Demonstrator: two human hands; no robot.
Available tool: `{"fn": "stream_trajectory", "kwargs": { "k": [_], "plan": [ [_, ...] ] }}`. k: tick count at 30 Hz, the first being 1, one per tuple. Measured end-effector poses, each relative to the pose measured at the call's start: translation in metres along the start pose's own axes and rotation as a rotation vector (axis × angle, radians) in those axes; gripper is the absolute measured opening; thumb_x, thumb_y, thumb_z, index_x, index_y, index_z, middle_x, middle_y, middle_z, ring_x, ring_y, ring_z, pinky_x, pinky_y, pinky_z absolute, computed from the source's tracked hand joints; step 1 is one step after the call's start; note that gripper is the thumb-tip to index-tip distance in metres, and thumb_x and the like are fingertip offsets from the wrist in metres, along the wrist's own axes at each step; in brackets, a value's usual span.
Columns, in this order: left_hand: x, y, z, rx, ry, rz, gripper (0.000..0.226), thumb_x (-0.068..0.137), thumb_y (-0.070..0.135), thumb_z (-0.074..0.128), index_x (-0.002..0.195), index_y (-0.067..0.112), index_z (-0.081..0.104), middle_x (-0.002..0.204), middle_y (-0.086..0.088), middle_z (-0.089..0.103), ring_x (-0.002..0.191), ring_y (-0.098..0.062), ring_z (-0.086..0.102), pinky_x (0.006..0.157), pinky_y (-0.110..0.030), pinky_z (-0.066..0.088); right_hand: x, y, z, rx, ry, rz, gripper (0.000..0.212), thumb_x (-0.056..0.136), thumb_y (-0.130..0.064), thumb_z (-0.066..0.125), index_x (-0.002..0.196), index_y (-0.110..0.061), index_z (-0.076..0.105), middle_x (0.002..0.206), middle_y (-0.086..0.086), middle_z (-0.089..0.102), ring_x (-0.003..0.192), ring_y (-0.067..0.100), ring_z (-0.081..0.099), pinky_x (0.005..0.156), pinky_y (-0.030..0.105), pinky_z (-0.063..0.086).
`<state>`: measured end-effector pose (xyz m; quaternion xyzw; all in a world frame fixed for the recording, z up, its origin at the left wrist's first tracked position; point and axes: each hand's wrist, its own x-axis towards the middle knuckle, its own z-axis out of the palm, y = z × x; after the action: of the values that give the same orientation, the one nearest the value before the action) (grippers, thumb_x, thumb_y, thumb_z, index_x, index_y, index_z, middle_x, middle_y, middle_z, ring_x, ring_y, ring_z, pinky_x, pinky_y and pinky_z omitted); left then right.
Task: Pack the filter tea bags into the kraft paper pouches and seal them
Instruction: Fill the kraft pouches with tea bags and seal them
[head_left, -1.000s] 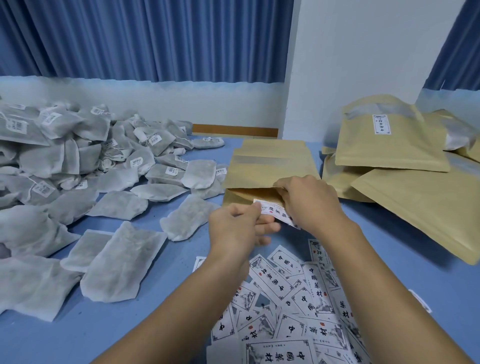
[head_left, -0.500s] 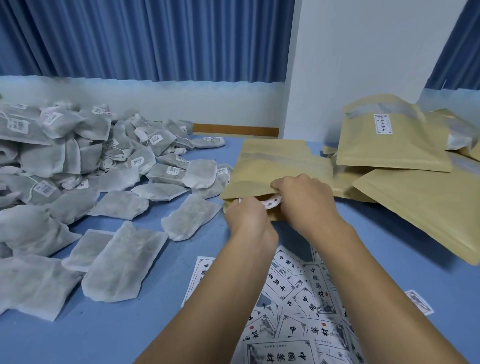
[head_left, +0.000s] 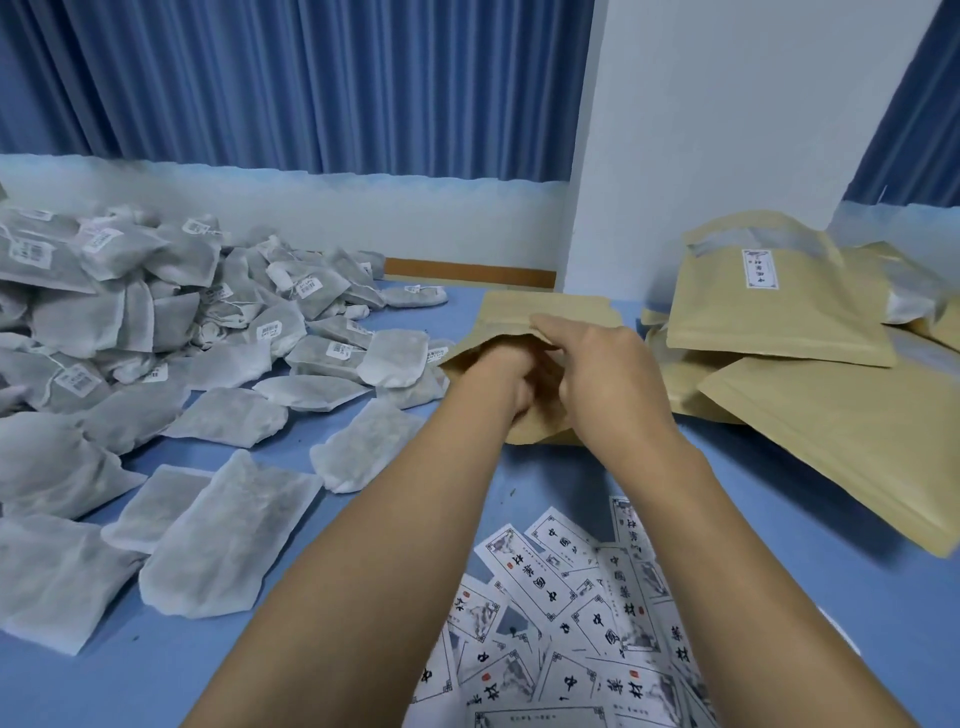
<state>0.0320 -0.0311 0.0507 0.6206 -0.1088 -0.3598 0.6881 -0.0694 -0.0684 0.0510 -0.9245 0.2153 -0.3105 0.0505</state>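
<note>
Edges: your counter (head_left: 156, 686) meets the wall at 12 o'clock.
Open room: there are bare blue strips at 7 o'clock and at 4 o'clock.
Pouch: the kraft pouch (head_left: 550, 306) lies at centre with its mouth toward you.
Contents: hidden, so you cannot tell.
Left grip (head_left: 501, 371): inside the mouth with fingers hidden, so its state is unclear.
Right grip (head_left: 597, 364): pinching the pouch's upper lip.
Tea bags (head_left: 130, 312): heaped from 9 to 10 o'clock.
Stacked pouches (head_left: 769, 322): at 2 o'clock, just beside yours.
Printed labels (head_left: 561, 613): at 6 o'clock.
</note>
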Motion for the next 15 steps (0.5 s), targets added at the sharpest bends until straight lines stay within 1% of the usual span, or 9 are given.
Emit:
{"fn": "stream_trajectory", "kwargs": {
  "k": [2, 3, 5, 7, 9, 11, 12, 14, 15],
  "plan": [
    [-0.004, 0.003, 0.003, 0.558, 0.055, 0.167, 0.018, 0.101, 0.011, 0.044, 0.107, 0.006, 0.061, 0.111, -0.019, 0.065, 0.109, -0.033, 0.06, 0.103, -0.04, 0.047, 0.007, 0.002, -0.002, 0.02, 0.04, 0.023, 0.059, 0.071, 0.006, 0.043, 0.118, -0.025, 0.063, 0.092, 0.012, 0.071, 0.084, 0.039, 0.062, 0.074, 0.043, 0.055],
    [-0.006, 0.004, 0.003, 0.841, 0.124, 0.31, 0.022, 0.101, 0.012, 0.043, 0.115, 0.006, 0.06, 0.12, -0.019, 0.062, 0.117, -0.034, 0.057, 0.103, -0.039, 0.044, 0.011, 0.002, -0.003, 0.012, 0.049, 0.021, 0.057, 0.073, 0.005, 0.044, 0.117, -0.026, 0.064, 0.092, 0.013, 0.071, 0.084, 0.039, 0.062, 0.075, 0.043, 0.054],
    [-0.017, 0.007, 0.001, 1.136, 0.123, 0.497, 0.016, 0.098, 0.014, 0.047, 0.108, 0.013, 0.059, 0.113, -0.014, 0.062, 0.113, -0.033, 0.058, 0.089, -0.036, 0.043, 0.015, -0.002, -0.006, -0.025, 0.04, -0.003, 0.055, 0.074, 0.004, 0.045, 0.115, -0.026, 0.066, 0.092, 0.012, 0.07, 0.085, 0.037, 0.061, 0.074, 0.041, 0.053],
    [-0.034, 0.006, -0.007, 1.352, 0.08, 0.625, 0.006, 0.094, 0.015, 0.052, 0.097, 0.02, 0.055, 0.093, -0.006, 0.058, 0.093, -0.029, 0.06, 0.072, -0.035, 0.039, 0.015, -0.003, -0.008, -0.01, 0.015, -0.017, 0.048, 0.074, 0.0, 0.047, 0.111, -0.023, 0.069, 0.093, 0.011, 0.07, 0.087, 0.035, 0.061, 0.074, 0.04, 0.053],
    [-0.05, -0.005, -0.018, 1.372, 0.175, 0.862, 0.005, 0.092, 0.018, 0.051, 0.089, 0.021, 0.053, 0.086, -0.003, 0.061, 0.078, -0.028, 0.057, 0.063, -0.037, 0.038, 0.015, 0.0, -0.01, 0.027, 0.0, 0.004, 0.036, 0.074, -0.007, 0.049, 0.099, -0.02, 0.07, 0.084, 0.008, 0.068, 0.081, 0.033, 0.06, 0.069, 0.039, 0.053],
    [-0.066, -0.022, -0.036, 1.208, 0.283, 1.209, 0.012, 0.093, 0.019, 0.053, 0.082, 0.016, 0.057, 0.082, -0.003, 0.065, 0.074, -0.028, 0.06, 0.059, -0.039, 0.042, 0.016, 0.005, -0.008, 0.025, -0.027, 0.03, 0.031, 0.072, -0.006, 0.048, 0.089, -0.023, 0.068, 0.076, 0.005, 0.064, 0.077, 0.034, 0.056, 0.063, 0.037, 0.051],
    [-0.07, -0.032, -0.047, 1.088, 0.343, 1.35, 0.016, 0.093, 0.018, 0.055, 0.078, 0.014, 0.059, 0.076, -0.003, 0.062, 0.07, -0.027, 0.058, 0.059, -0.04, 0.043, 0.018, 0.007, -0.005, 0.014, -0.045, 0.046, 0.037, 0.073, -0.002, 0.048, 0.093, -0.025, 0.069, 0.082, 0.006, 0.067, 0.081, 0.036, 0.057, 0.066, 0.038, 0.052],
    [-0.07, -0.052, -0.072, 0.986, 0.492, 1.362, 0.017, 0.091, 0.019, 0.056, 0.075, 0.013, 0.057, 0.074, -0.003, 0.057, 0.069, -0.027, 0.053, 0.062, -0.041, 0.044, 0.02, 0.011, 0.0, 0.007, -0.061, 0.08, 0.047, 0.078, 0.004, 0.045, 0.105, -0.026, 0.07, 0.096, 0.011, 0.07, 0.089, 0.039, 0.06, 0.075, 0.041, 0.055],
    [-0.066, -0.062, -0.084, 1.028, 0.545, 1.195, 0.012, 0.09, 0.024, 0.054, 0.083, 0.014, 0.057, 0.084, -0.003, 0.058, 0.078, -0.028, 0.054, 0.069, -0.042, 0.045, 0.019, 0.012, 0.003, 0.01, -0.053, 0.086, 0.049, 0.078, 0.006, 0.044, 0.106, -0.026, 0.069, 0.095, 0.012, 0.07, 0.088, 0.04, 0.06, 0.074, 0.042, 0.056]
  ]
}}
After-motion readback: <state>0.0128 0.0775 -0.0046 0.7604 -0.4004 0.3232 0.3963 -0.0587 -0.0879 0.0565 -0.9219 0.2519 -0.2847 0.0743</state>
